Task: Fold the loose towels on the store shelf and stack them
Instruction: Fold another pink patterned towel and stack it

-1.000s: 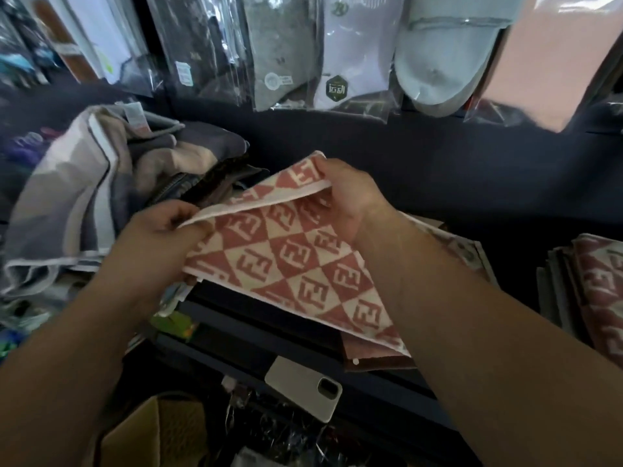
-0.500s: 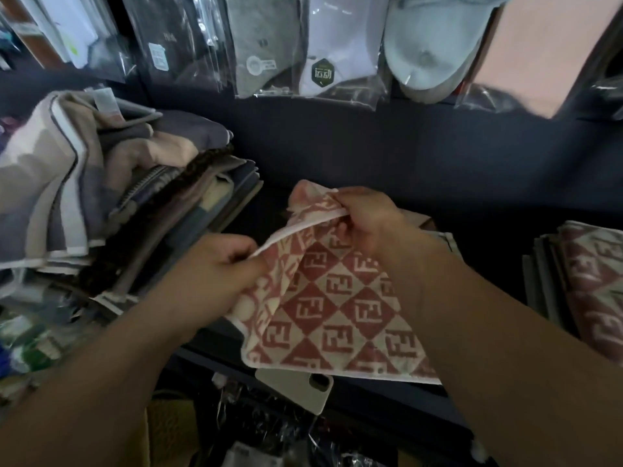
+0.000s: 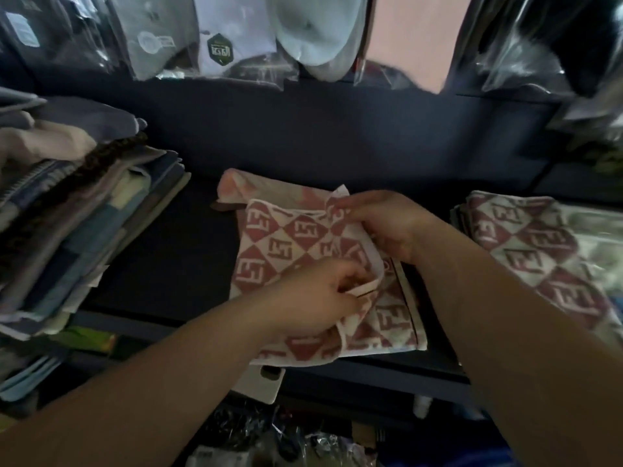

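Observation:
A red-and-white diamond-patterned towel (image 3: 286,241) lies folded on the dark shelf (image 3: 161,257), resting on another towel of the same pattern (image 3: 391,325). My left hand (image 3: 320,298) pinches the near right corner of the top towel's folded edge. My right hand (image 3: 387,227) pinches the far right corner of that edge. A pale pink towel (image 3: 236,183) peeks out behind at the far left of the pile.
A tall stack of grey, blue and beige textiles (image 3: 77,214) fills the shelf's left side. Folded patterned towels (image 3: 529,251) are stacked at the right. Bagged goods (image 3: 219,38) hang above. A white phone (image 3: 259,382) lies below the shelf's front edge.
The towel, held up in the air before, has been lowered onto the pile on the shelf, folded smaller. Both hands moved right and down with it.

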`<state>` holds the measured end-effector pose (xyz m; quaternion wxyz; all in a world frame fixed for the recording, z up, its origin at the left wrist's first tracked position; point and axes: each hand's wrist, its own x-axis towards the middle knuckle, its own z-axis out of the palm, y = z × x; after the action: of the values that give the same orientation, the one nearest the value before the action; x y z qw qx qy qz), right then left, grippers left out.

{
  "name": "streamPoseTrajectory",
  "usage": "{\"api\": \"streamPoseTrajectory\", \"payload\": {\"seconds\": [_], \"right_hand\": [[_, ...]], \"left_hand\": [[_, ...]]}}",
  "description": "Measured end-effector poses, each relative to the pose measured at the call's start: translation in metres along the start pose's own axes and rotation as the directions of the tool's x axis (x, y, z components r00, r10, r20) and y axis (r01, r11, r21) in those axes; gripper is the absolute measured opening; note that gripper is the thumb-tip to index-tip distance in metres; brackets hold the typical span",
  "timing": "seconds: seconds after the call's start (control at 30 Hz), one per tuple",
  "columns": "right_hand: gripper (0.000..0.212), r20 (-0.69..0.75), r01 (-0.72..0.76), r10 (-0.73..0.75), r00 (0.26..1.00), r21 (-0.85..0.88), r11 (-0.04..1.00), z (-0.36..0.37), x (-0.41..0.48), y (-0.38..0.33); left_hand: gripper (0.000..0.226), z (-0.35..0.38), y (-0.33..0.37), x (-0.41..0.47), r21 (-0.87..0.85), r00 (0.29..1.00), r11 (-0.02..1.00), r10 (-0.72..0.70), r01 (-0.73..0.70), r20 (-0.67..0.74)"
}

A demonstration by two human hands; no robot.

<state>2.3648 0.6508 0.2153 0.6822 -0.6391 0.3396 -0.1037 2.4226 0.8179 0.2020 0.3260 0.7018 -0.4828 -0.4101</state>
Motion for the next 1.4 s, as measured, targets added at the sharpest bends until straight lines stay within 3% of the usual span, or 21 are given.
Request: {"api": "streamPoseTrajectory", "payload": {"seconds": [0.1,0.23,0.37,0.53,0.63,0.7,0.77,0.83,0.93,1.03,1.13,1.27,1.4], "right_hand": [[0.027,-0.019,0.003,-0.006,1.000,-0.163,0.987,-0.014,-0.007,-0.001],[0.024,-0.127,-0.004,-0.036,0.991,-0.297,0.955,-0.020,-0.003,-0.008],[0.024,-0.210,-0.084,-0.022,0.978,-0.479,0.874,-0.026,0.004,-0.009],[0.012,-0.073,-0.012,-0.023,0.997,-0.440,0.898,-0.023,-0.006,0.007],[0.026,-0.077,-0.002,-0.033,0.996,-0.411,0.912,-0.019,0.001,0.020],[0.046,-0.181,-0.018,-0.067,0.981,-0.430,0.903,-0.012,0.007,0.030],[0.053,-0.285,-0.042,-0.169,0.943,-0.607,0.793,-0.004,0.012,0.044],[0.059,-0.269,-0.068,-0.237,0.933,-0.782,0.620,0.008,0.010,0.054],[0.062,-0.133,0.000,-0.261,0.956,-0.891,0.454,0.026,0.008,0.063],[0.066,-0.029,0.027,-0.185,0.982,-0.956,0.292,0.024,0.010,0.077],[0.070,-0.014,0.024,-0.155,0.988,-0.972,0.235,0.015,0.010,0.086],[0.071,-0.023,0.019,-0.177,0.984,-0.973,0.232,0.015,0.011,0.088],[0.071,-0.020,0.018,-0.175,0.984,-0.977,0.213,0.015,0.009,0.088]], "left_hand": [[0.033,0.013,0.001,0.005,0.010,1.000,1.000,0.006,-0.006,-0.008],[0.026,0.026,0.006,0.011,-0.157,0.998,0.988,-0.006,-0.004,-0.066],[0.023,0.038,0.012,0.020,-0.193,0.995,0.981,0.019,-0.038,-0.099],[0.022,0.043,0.002,0.025,-0.002,0.999,0.999,0.041,-0.041,0.014],[0.018,0.032,-0.013,0.027,0.103,0.981,0.989,0.121,-0.106,-0.153],[0.025,0.019,-0.029,0.028,0.280,0.929,0.949,0.225,-0.142,-0.293],[0.040,0.002,-0.046,0.029,0.502,0.885,0.861,0.293,-0.080,-0.361],[0.050,-0.013,-0.057,0.031,0.640,0.885,0.767,0.271,0.038,-0.378],[0.077,-0.028,-0.074,0.035,0.707,0.935,0.690,0.131,0.152,-0.329],[0.100,-0.036,-0.089,0.038,0.705,0.957,0.672,-0.022,0.227,-0.288],[0.103,-0.038,-0.094,0.040,0.648,0.945,0.707,-0.092,0.284,-0.314],[0.120,-0.046,-0.097,0.046,0.586,0.923,0.736,-0.137,0.338,-0.360],[0.108,-0.056,-0.100,0.045,0.568,0.919,0.749,-0.138,0.341,-0.370]]}}
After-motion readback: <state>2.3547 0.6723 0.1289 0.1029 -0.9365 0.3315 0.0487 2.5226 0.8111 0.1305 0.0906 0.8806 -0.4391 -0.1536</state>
